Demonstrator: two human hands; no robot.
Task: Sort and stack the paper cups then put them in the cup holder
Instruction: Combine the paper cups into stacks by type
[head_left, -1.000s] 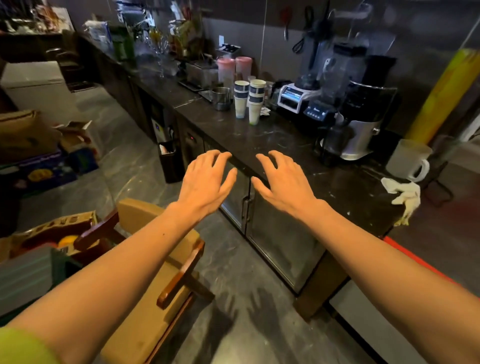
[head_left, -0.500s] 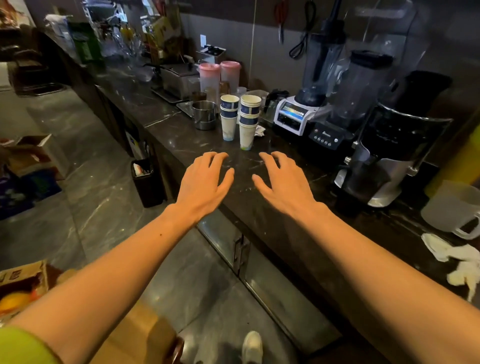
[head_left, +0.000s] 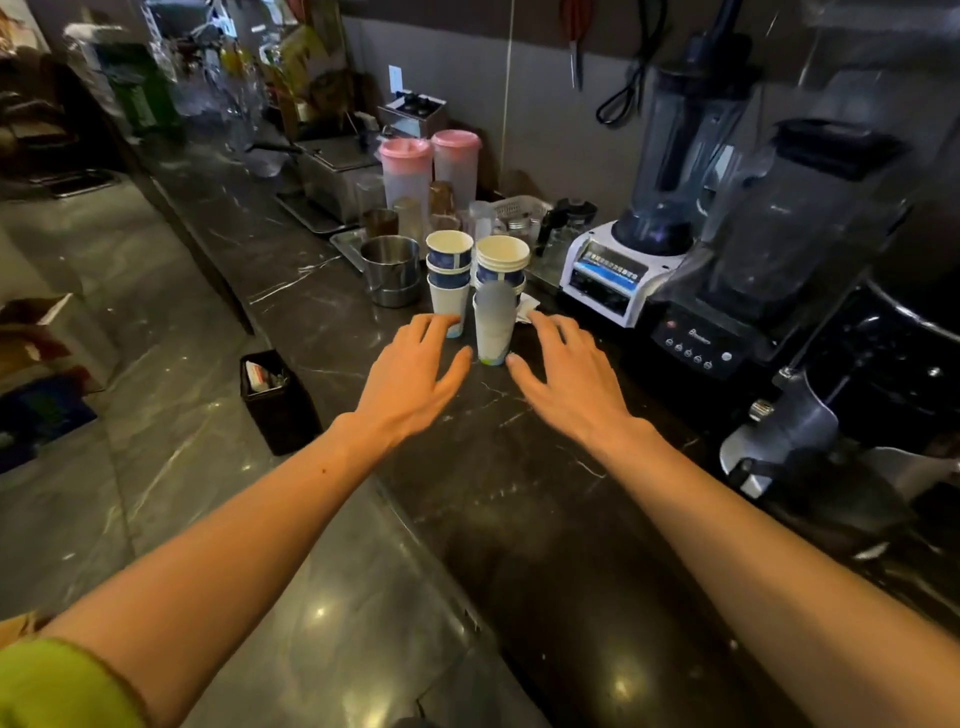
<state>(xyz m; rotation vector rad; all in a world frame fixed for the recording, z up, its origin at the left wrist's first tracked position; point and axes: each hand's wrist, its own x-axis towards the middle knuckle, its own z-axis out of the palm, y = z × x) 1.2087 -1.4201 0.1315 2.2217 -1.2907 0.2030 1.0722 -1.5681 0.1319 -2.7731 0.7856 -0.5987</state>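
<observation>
Paper cups (head_left: 450, 283) nested in two stacks (tops empty).

I take this for a café counter: a white-based blender (head_left: 626, 270) and a black blender (head_left: 769, 244) on a dark marble worktop (head_left: 519, 493), with stacked paper cups (head_left: 449, 273) and pink-lidded pitchers (head_left: 406, 174) left of the white-based blender.

Both hands, left (head_left: 410, 374) and right (head_left: 571, 382), reach forward, palms down, fingers spread.

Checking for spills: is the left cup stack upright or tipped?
Upright: the left cup stack stands rim-up on the counter.
</observation>
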